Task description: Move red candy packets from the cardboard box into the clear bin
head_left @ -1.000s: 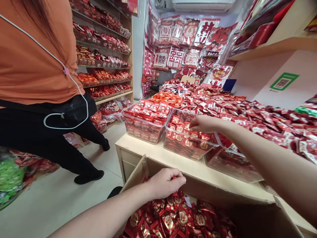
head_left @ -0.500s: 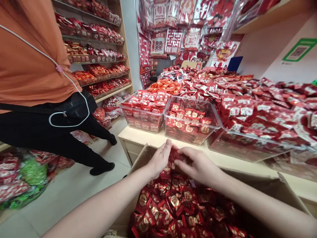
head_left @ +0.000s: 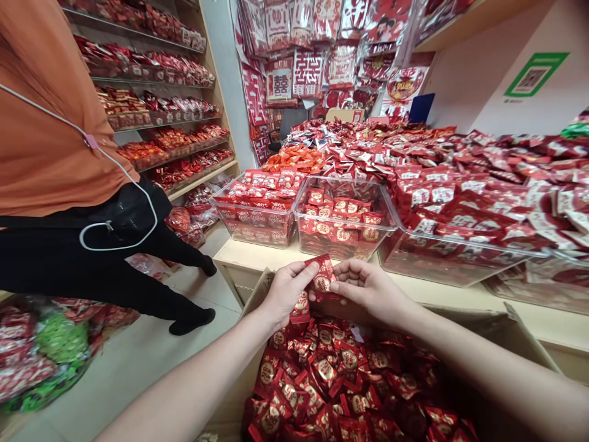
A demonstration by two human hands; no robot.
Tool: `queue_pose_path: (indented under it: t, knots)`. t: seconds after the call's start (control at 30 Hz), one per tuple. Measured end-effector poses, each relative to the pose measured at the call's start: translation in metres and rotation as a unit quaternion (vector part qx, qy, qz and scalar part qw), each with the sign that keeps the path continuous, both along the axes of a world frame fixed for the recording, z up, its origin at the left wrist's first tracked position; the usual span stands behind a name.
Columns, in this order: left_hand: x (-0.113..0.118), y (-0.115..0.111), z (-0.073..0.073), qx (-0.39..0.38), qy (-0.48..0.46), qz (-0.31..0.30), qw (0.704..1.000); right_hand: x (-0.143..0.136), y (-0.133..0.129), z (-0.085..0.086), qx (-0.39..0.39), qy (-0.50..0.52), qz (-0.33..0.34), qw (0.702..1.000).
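Above a cardboard box [head_left: 492, 334] full of red and gold packets [head_left: 322, 371], my left hand [head_left: 291, 288] pinches a red packet [head_left: 324, 276] between thumb and fingers. A second packet [head_left: 300, 307] hangs below that hand, against its palm side. From the right, my right hand [head_left: 363, 285] grips the edge of the upper packet with thumb and fingertips. Just behind the hands stands a clear bin [head_left: 347, 236] partly filled with similar packets in rows.
Another clear bin [head_left: 257, 215] stands to the left, and a wider bin [head_left: 460, 258] to the right, on a pale counter [head_left: 276, 255]. A person in an orange top [head_left: 59, 141] stands at the left by stocked shelves [head_left: 156, 80].
The packets between my hands have turned face up and now show clearly. My hands have shifted slightly left, and the whole view has moved a little.
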State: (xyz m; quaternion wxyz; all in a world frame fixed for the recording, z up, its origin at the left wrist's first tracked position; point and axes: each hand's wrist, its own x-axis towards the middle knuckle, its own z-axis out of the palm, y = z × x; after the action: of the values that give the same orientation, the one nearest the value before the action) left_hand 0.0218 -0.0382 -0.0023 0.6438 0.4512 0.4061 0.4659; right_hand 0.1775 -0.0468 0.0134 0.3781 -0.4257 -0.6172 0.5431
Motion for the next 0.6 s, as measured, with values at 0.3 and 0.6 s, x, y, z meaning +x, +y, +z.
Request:
queue_pose_path:
  t: [0.3, 0.6]
  knots:
    - [-0.001, -0.009, 0.004, 0.079, -0.04, -0.035, 0.995, -0.001, -0.016, 0.009, 0.375, -0.28, -0.035, 0.883]
    - [-0.008, -0.003, 0.017, 0.102, -0.097, -0.047, 0.989, -0.001, -0.009, 0.009, 0.187, -0.156, -0.106, 0.964]
